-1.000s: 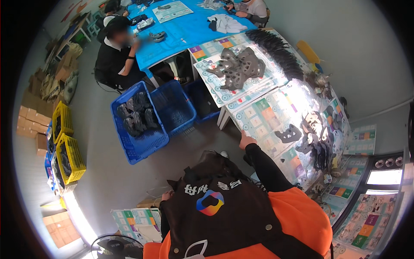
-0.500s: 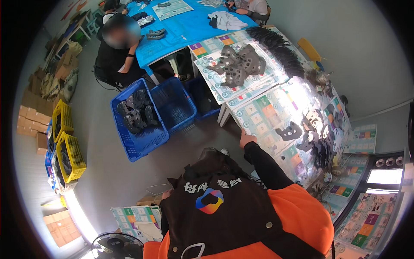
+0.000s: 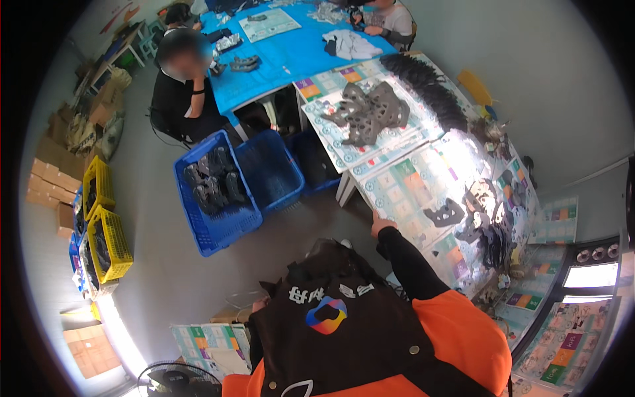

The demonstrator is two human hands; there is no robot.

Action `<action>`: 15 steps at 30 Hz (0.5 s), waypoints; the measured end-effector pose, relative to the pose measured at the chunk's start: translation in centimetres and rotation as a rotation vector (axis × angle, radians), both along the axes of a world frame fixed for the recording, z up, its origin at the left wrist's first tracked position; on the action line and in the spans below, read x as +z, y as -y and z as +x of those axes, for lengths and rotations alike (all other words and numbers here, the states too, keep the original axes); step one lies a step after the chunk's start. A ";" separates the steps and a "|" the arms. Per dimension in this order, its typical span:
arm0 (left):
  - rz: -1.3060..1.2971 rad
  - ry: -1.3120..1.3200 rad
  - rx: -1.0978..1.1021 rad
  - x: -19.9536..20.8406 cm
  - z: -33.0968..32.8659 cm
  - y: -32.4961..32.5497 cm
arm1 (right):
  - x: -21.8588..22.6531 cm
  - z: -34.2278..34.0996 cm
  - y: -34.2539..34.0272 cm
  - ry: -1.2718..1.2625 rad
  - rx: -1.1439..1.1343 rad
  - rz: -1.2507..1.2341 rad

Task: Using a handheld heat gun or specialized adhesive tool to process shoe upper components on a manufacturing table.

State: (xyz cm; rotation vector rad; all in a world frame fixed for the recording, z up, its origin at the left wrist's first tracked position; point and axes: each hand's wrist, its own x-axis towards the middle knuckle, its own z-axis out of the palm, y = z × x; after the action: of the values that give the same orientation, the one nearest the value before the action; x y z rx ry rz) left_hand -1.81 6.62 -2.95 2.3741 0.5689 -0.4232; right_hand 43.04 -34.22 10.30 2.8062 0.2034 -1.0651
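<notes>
The right hand (image 3: 382, 223) rests on the near edge of the table (image 3: 397, 198), fingers flat on the printed sheet, holding nothing. The left hand is out of view, hidden below the vest (image 3: 344, 331), so its grip cannot be told. The nearest workpiece, a dark cut part (image 3: 444, 214), lies to the right of the hand, apart from it, with a heap of like parts (image 3: 493, 231) further right.

Risks, as judged: the hand bears on the very edge, and a slip there could drag the sheet, shifting the loose parts toward the rim. The far pile (image 3: 370, 112) sits close to the table's left edge above the crates; a nudge could tip pieces off. A reach across the heap with the sleeve could sweep parts off the right side.

Room to move: bare floor lies left of the table, between the person and the blue crate (image 3: 215, 192) of dark parts, with an empty crate (image 3: 268, 172) just beside it. Yellow crates (image 3: 106, 231) stand well apart at the far left. A seated co-worker (image 3: 185, 99) occupies the far side beyond the crates.
</notes>
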 end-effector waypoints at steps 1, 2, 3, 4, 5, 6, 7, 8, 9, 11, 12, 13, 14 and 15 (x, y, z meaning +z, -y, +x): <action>-0.045 -0.024 0.096 0.4 -1.7 -0.2 | 0.3 -0.1 -1.6 -0.033 0.036 0.007; -0.091 -0.047 0.192 0.8 -2.9 -0.5 | 0.7 0.3 -3.4 -0.023 0.071 0.027; -0.164 -0.086 0.244 0.6 -2.7 -0.2 | 0.7 0.0 -2.7 -0.033 0.052 0.039; -0.234 -0.126 0.299 0.4 -2.3 -0.2 | 0.6 -0.2 -2.1 -0.045 0.036 0.053; -0.303 -0.168 0.357 0.0 -1.3 -0.6 | 0.6 -0.2 -1.6 -0.050 0.031 0.049; -0.366 -0.202 0.432 0.2 -1.0 -0.6 | 0.4 0.0 -1.1 -0.047 0.019 0.054; -0.419 -0.224 0.518 0.3 -0.5 -0.9 | 0.3 1.0 -1.7 -0.038 0.020 0.073; -0.473 -0.242 0.607 0.5 -0.6 -0.7 | 0.3 0.6 -1.2 0.001 0.003 0.098; -0.522 -0.240 0.720 0.8 -1.4 -0.5 | 0.1 0.0 -1.7 0.043 0.014 0.138; -0.629 -0.237 0.885 1.8 -0.7 -0.6 | -0.2 -0.1 -1.6 0.039 0.038 0.098; -0.630 -0.226 0.895 2.6 0.3 -0.1 | 0.2 0.0 -2.0 0.045 0.050 0.101; -0.571 -0.249 0.880 4.4 1.2 1.2 | 0.5 -0.2 -1.9 -0.009 0.036 0.041; -0.504 -0.271 0.861 6.2 1.8 1.9 | 0.7 -0.4 -1.8 -0.063 0.018 -0.013; -0.500 -0.263 0.870 7.0 1.9 1.8 | 0.8 -0.3 -2.1 -0.060 0.027 -0.007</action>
State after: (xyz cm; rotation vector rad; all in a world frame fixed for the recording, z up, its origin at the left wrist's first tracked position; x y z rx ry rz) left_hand 0.06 4.79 4.01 1.4224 1.3490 -0.4055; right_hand 42.69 -32.11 11.05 2.7595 0.2426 -1.1432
